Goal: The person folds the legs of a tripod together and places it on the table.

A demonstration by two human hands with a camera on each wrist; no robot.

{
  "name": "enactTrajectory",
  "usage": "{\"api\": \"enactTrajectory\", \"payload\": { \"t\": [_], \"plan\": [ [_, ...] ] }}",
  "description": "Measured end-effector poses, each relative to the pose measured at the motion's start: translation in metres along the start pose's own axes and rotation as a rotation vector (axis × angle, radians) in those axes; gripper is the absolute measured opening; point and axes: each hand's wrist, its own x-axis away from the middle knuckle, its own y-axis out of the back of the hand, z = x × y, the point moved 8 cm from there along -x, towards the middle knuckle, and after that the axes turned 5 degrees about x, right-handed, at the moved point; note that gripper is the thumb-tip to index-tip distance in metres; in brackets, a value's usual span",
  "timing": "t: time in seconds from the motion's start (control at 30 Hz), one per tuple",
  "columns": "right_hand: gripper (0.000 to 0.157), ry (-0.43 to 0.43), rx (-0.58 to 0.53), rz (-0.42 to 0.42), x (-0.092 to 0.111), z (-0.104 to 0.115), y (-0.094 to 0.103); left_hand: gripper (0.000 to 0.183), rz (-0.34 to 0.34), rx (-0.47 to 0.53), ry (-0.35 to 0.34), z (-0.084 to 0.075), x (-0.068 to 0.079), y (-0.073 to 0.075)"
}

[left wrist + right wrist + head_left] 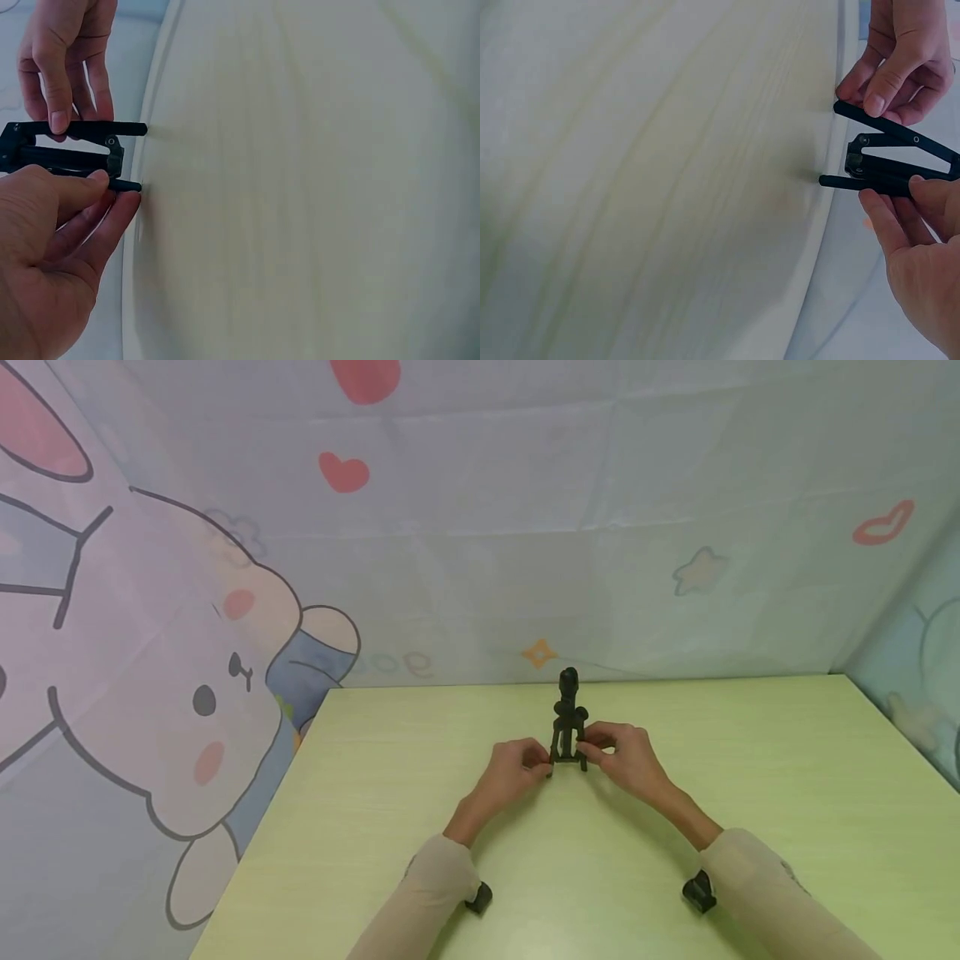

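Note:
A small black tripod (pixel 567 714) stands upright on the table, its legs partly spread with braces between them. My left hand (pixel 516 768) pinches the left leg low down between thumb and fingertips. On the other side, my right hand (pixel 624 760) pinches the right leg a little higher up. Both legs of the tripod (pixel 71 160) show in the left wrist view, with the left hand (pixel 56 255) in front. From the right wrist, the tripod (pixel 900 161) shows its leg ends and braces, with the right hand (pixel 930 262) nearest. The tripod's top is cut off in both wrist views.
The pale yellow-green table (pixel 360 827) reaches back to a printed curtain (pixel 480 585) with hearts and a cartoon rabbit (pixel 172 693). Small black devices, one at the left sleeve (pixel 438 877) and one at the right sleeve (pixel 750 868), sit near the wrists.

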Motion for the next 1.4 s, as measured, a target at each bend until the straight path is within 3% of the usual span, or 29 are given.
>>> {"api": "enactTrajectory", "payload": {
  "t": [0.37, 0.7, 1.0, 1.4],
  "plan": [
    [0.008, -0.012, -0.011, 0.011, -0.001, 0.0, -0.001, 0.004, -0.016, -0.04, 0.009, -0.004, -0.005, -0.003],
    [0.006, -0.009, 0.007, 0.009, 0.0, 0.002, -0.002, 0.004, -0.046, -0.01, 0.036, -0.004, -0.004, -0.002],
    [0.005, 0.042, 0.057, -0.013, 0.0, 0.008, -0.003, 0.006, -0.078, 0.009, 0.037, -0.006, -0.002, -0.002],
    [0.007, 0.044, 0.061, -0.021, 0.001, 0.01, -0.004, 0.008, -0.166, 0.002, 0.047, -0.005, -0.002, -0.003]
  ]
}}
